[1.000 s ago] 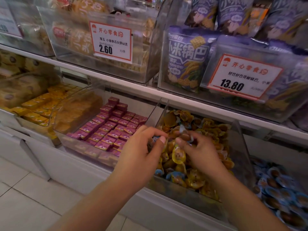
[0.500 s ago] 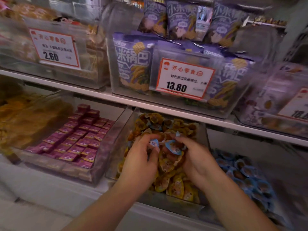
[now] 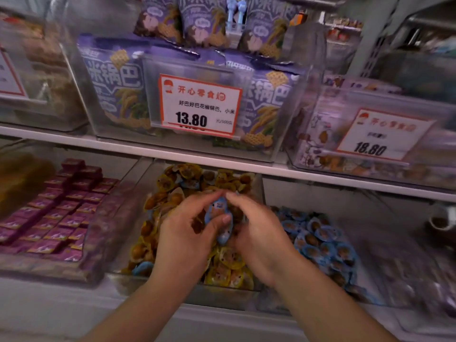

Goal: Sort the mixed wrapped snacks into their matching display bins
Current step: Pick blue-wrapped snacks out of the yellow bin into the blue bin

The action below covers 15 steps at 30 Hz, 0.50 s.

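Note:
Both hands meet over the clear middle bin (image 3: 145,180), which is heaped with yellow-wrapped snacks (image 3: 229,270). My left hand (image 3: 190,233) grips a couple of blue-wrapped snacks (image 3: 220,218) between thumb and fingers. My right hand (image 3: 259,233) curls in beside them, its fingertips touching the same blue wrappers from the right. One more blue-wrapped snack (image 3: 143,267) lies among the yellow ones at the bin's front left. The bin to the right (image 3: 370,294) is filled with matching blue-wrapped snacks (image 3: 318,240).
A bin of purple wrapped squares (image 3: 56,215) sits to the left. The white shelf edge (image 3: 308,174) runs just above the bins, carrying bins of purple snack bags (image 3: 118,87) with price cards marked 13.80 (image 3: 199,104) and 18.80 (image 3: 380,133).
The view has swung right, bringing the blue-snack bin into sight. Both hands have drawn together, and the blue wrappers now sit gathered between them above the yellow heap.

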Tool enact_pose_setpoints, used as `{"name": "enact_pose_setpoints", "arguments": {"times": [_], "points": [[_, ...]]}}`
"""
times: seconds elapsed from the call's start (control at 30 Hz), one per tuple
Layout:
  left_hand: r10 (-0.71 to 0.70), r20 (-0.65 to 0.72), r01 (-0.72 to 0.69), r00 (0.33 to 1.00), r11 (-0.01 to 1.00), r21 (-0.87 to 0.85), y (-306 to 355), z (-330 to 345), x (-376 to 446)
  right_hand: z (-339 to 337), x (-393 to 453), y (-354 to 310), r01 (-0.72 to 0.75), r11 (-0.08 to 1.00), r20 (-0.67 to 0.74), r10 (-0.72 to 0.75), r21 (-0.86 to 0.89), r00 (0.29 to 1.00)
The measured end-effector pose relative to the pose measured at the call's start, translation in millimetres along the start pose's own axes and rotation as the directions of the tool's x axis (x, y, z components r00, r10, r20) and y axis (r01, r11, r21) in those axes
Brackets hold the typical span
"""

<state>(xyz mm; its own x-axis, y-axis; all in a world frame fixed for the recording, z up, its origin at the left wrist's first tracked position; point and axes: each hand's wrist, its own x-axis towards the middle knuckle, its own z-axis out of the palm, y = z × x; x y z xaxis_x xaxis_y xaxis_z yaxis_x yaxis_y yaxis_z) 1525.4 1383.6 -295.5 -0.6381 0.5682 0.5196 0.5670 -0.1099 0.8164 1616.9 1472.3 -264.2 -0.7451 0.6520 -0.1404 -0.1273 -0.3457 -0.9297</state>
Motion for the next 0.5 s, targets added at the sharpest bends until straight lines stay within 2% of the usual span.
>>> {"name": "enact_pose_setpoints", "arguments": {"times": [0.1, 0.17, 0.23, 0.33, 0.43, 0.5], "points": [[0.091, 0.034, -0.094, 0.995, 0.993, 0.071, 3.6, 5.7, -2.1, -6.7, -7.3, -1.8, 0.129, 0.966, 0.09, -0.111, -0.226, 0.99], [0.099, 0.091, -0.107, 0.991, 0.99, 0.093, 6.5, 6.4, -2.1, -16.9, -7.3, -7.0, 0.203, 0.931, 0.08, -0.187, -0.303, 0.979], [0.091, 0.171, -0.113, 0.981, 0.986, 0.122, 7.0, 5.0, -2.4, -29.5, -4.9, -15.1, 0.227, 0.915, 0.016, -0.236, -0.335, 0.972], [0.047, 0.28, -0.105, 0.959, 0.975, 0.194, 0.6, -4.5, 0.7, -56.1, 0.1, -25.3, 0.196, 0.952, -0.15, -0.234, -0.236, 0.961], [0.013, 0.32, -0.104, 0.947, 0.958, 0.268, -11.1, -22.2, 5.6, -91.2, 9.4, -23.1, 0.215, 0.872, -0.302, -0.369, -0.439, 0.879], [-0.008, 0.306, -0.104, 0.952, 0.932, 0.348, -19.3, -35.0, 7.9, -112.9, 17.8, -13.7, 0.13, 0.837, -0.365, -0.364, -0.531, 0.857]]}}
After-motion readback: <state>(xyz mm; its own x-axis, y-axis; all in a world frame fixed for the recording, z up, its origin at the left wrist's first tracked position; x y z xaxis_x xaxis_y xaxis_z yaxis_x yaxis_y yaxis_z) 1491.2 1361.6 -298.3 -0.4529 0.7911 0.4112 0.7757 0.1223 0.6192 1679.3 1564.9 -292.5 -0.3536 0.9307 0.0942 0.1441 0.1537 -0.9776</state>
